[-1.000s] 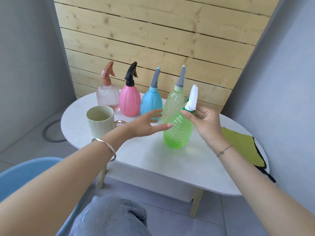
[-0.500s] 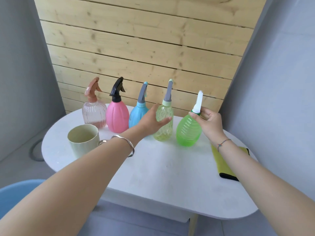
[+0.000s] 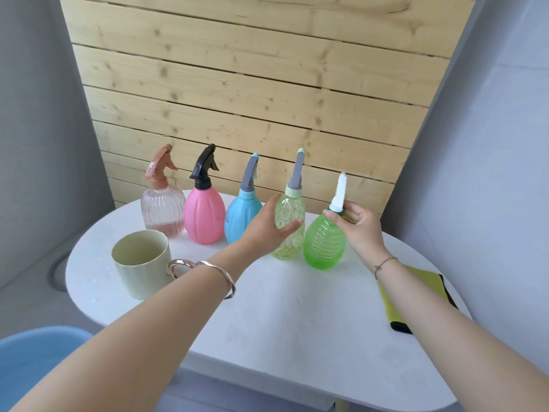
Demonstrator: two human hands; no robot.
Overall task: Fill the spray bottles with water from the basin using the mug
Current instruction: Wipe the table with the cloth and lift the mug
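Hands: left hand (image 3: pixel 266 230) wraps the pale yellow-green clear plastic spray bottle (image 3: pixel 289 246), right of the pale green mug (image 3: pixel 139 263); right hand (image 3: pixel 359 230) pinches the neck of the bright green ribbed spray bottle (image 3: pixel 323 248), further right.
Basin: blue plastic basin (image 3: pixel 35 364), left of the mug, nearer.
Risk: uncapping may tip the light bottles; narrow necks invite spills.

No readable text or numbers — spray bottles (image 3: pixel 204 215), mug (image 3: pixel 139 266) both plain.
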